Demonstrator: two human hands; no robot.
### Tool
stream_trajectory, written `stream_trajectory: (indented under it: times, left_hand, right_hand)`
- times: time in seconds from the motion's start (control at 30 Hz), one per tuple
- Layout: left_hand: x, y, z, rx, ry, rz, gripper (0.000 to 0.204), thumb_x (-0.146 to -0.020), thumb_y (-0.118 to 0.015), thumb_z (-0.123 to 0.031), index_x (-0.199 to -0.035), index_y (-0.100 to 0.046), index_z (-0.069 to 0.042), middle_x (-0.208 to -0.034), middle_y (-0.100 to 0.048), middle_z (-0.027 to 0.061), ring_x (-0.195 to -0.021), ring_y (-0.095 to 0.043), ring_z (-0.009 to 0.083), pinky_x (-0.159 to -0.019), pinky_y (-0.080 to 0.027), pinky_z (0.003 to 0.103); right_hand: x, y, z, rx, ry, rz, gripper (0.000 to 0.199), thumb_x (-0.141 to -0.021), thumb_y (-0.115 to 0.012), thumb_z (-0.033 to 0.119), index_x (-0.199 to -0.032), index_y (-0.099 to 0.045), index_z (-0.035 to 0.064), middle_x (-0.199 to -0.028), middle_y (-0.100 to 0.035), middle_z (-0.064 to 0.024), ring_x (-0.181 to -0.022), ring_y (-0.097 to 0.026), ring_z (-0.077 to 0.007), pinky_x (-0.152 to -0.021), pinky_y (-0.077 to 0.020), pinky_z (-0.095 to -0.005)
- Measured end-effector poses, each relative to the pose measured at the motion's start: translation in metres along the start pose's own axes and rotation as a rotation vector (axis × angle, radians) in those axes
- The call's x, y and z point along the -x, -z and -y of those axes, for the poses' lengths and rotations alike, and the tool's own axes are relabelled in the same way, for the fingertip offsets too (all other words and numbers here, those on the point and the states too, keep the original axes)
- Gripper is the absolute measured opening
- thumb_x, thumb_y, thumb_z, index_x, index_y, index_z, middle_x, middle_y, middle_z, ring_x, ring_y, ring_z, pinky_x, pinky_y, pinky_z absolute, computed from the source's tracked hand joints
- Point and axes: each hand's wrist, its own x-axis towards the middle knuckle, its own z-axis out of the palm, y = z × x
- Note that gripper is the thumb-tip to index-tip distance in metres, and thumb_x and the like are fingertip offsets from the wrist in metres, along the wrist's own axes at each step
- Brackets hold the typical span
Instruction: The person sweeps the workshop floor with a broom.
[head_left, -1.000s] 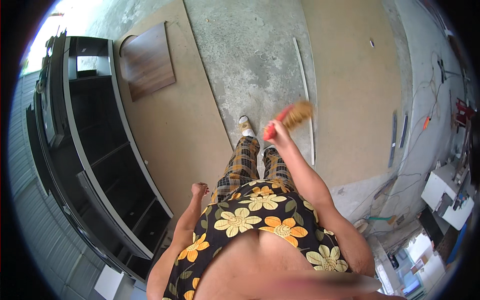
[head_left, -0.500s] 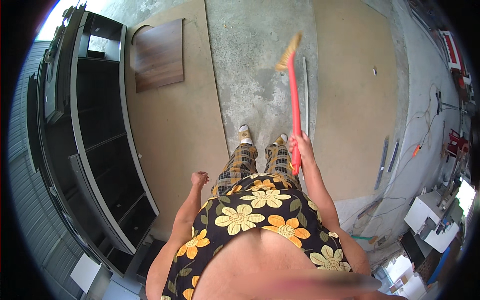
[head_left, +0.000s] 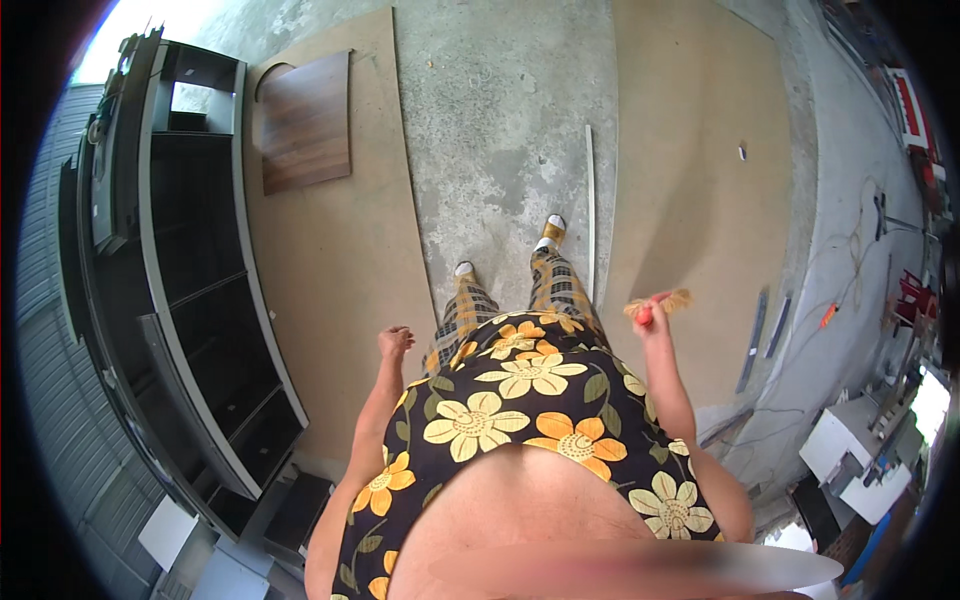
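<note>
My right hand (head_left: 655, 325) is closed round the red handle of a brush (head_left: 678, 300) with straw-coloured bristles. The brush is seen almost end-on, so most of the handle's length is foreshortened; bristles show on both sides of the red end. It is held up at my right side, above the brown board on that side. My left hand (head_left: 396, 341) hangs at my left side with its fingers curled in and nothing visible in them, over the left brown board.
Brown boards (head_left: 330, 300) (head_left: 715, 130) lie on both sides of a bare concrete strip (head_left: 500, 110). A dark wood panel (head_left: 307, 122) rests on the left one. A thin pale strip (head_left: 590, 210) lies by my feet. A black shelving unit (head_left: 205, 210) stands left; cables (head_left: 855, 245) trail right.
The brush has swung from pointing forward to end-on, as my right hand moved right. My right foot has stepped forward. My left hand stays at my side, slightly higher in view.
</note>
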Motion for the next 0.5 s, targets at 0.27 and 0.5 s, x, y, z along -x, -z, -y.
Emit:
stream_trajectory:
  times: [0.27, 0.5]
  left_hand:
    - [0.057, -0.088, -0.017, 0.076, -0.008, -0.076, 0.013, -0.075, -0.056, -0.007, -0.083, -0.060, 0.002, -0.066, -0.061, 0.0093, -0.048, -0.056, 0.0137, -0.041, -0.043, 0.023]
    - [0.077, -0.124, -0.020, 0.091, -0.033, -0.076, 0.013, -0.073, -0.055, -0.007, -0.080, -0.060, 0.002, -0.062, -0.059, 0.0084, -0.047, -0.057, 0.0141, -0.041, -0.044, 0.024]
  right_hand:
    - [-0.008, -0.193, 0.040, 0.322, -0.200, 0.515, 0.018, -0.076, -0.044, 0.019, -0.060, -0.041, 0.0113, -0.051, -0.040, -0.0015, -0.045, -0.040, -0.0157, -0.044, -0.0354, -0.0303]
    - [-0.067, -0.267, 0.081, 0.077, -0.596, 0.616, 0.008, -0.077, -0.048, 0.010, -0.073, -0.043, 0.0048, -0.054, -0.041, -0.0015, -0.047, -0.046, -0.0106, -0.042, -0.0394, -0.0238]
